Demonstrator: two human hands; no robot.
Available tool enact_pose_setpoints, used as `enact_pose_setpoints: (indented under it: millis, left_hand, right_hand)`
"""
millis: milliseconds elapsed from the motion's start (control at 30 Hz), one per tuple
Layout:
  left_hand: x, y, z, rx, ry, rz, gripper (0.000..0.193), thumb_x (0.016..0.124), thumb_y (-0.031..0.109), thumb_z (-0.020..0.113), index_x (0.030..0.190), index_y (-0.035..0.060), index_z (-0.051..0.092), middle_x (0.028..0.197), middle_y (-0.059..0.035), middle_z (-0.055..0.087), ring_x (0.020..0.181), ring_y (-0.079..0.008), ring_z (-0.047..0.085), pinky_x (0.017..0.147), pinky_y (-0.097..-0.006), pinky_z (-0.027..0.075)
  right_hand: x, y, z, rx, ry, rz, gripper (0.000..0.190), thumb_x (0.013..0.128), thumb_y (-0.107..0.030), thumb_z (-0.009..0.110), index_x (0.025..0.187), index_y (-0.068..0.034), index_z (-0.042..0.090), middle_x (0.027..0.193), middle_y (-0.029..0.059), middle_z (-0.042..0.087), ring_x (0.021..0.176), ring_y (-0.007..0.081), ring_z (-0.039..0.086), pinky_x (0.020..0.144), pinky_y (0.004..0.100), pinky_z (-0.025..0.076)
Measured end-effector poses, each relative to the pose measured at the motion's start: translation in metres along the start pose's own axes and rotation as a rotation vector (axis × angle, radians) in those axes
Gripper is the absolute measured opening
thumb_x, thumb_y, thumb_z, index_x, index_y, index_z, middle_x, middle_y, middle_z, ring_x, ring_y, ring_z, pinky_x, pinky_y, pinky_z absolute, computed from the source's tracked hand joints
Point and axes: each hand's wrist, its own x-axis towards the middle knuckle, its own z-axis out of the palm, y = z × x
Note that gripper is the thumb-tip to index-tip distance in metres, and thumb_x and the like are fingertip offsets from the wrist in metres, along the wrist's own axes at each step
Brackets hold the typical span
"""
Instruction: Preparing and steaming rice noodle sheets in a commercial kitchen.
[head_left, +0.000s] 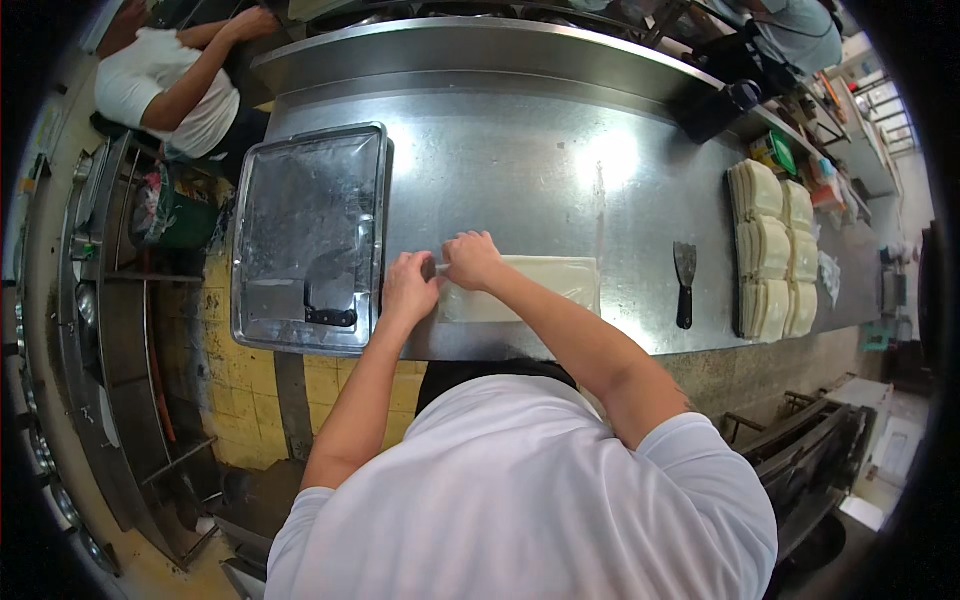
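Before me on the steel worktable lies a flat, pale rectangular package wrapped in clear plastic. My left hand, just beyond the package's left end, grips a small, dark, round-edged object, perhaps a tape roll. A short translucent strip spans the gap between my hands. My right hand rests over the package's upper left corner with its fingers curled, seemingly pinching that strip; the fingertips are partly hidden.
A metal tray at left carries a black-handled blade tool. To the right lie a scraper and several stacks of pale flat sheets. A dark cylindrical container stands far right. Two people, one at upper left, are beyond the table.
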Motion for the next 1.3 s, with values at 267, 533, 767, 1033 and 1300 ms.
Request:
enact_pose_setpoints:
  millis: [267, 533, 767, 1033, 1300]
  left_hand:
    - [-0.005, 0.007, 0.015, -0.157, -0.197, -0.011, 0.03, 0.083, 0.025, 0.075, 0.102, 0.0026, 0.069, 0.095, -0.0192, 0.069, 0.092, -0.0395, 0.065, 0.083, -0.0478, 0.051]
    - [-0.017, 0.02, 0.044, -0.004, 0.027, -0.135, 0.038, 0.1, 0.037, 0.051, 0.094, 0.0014, 0.061, 0.086, -0.0262, 0.069, 0.086, -0.0481, 0.065, 0.075, -0.0559, 0.049]
    - [-0.021, 0.036, 0.054, 0.115, 0.198, -0.083, 0.035, 0.103, 0.035, 0.045, 0.099, 0.0032, 0.061, 0.085, -0.0266, 0.069, 0.082, -0.0497, 0.065, 0.072, -0.0592, 0.048]
    - [-0.045, 0.144, 0.003, 0.047, 0.256, 0.204, 0.03, 0.102, 0.031, 0.05, 0.096, 0.0033, 0.06, 0.077, -0.0247, 0.068, 0.076, -0.0491, 0.065, 0.068, -0.0582, 0.049]
    - [-0.061, 0.247, -0.059, -0.038, 0.241, 0.337, 0.027, 0.1, 0.027, 0.056, 0.093, 0.0012, 0.063, 0.074, -0.0226, 0.067, 0.073, -0.0453, 0.066, 0.065, -0.0523, 0.049]
  right_hand:
    - [-0.044, 0.025, -0.008, 0.246, 0.098, -0.048, 0.024, 0.08, -0.022, 0.072, 0.1, -0.01, 0.072, 0.107, 0.0133, 0.064, 0.113, 0.0322, 0.056, 0.096, 0.0453, 0.046]
    - [-0.144, 0.044, -0.007, 0.506, 0.372, 0.111, 0.03, 0.082, -0.014, 0.07, 0.109, -0.001, 0.069, 0.106, 0.0192, 0.067, 0.106, 0.0373, 0.059, 0.095, 0.0445, 0.049]
    - [-0.219, 0.063, 0.013, 0.624, 0.404, 0.184, 0.031, 0.083, -0.013, 0.071, 0.11, 0.001, 0.068, 0.109, 0.0216, 0.067, 0.106, 0.0371, 0.062, 0.093, 0.0442, 0.051]
    - [-0.269, 0.077, 0.014, 0.93, 0.421, 0.305, 0.034, 0.086, -0.014, 0.072, 0.115, 0.004, 0.066, 0.102, 0.0189, 0.072, 0.092, 0.0287, 0.069, 0.084, 0.0376, 0.055]
    - [-0.279, 0.091, -0.008, 0.951, 0.534, 0.241, 0.034, 0.088, -0.016, 0.071, 0.115, 0.004, 0.066, 0.101, 0.0152, 0.072, 0.09, 0.0228, 0.068, 0.082, 0.0349, 0.055]
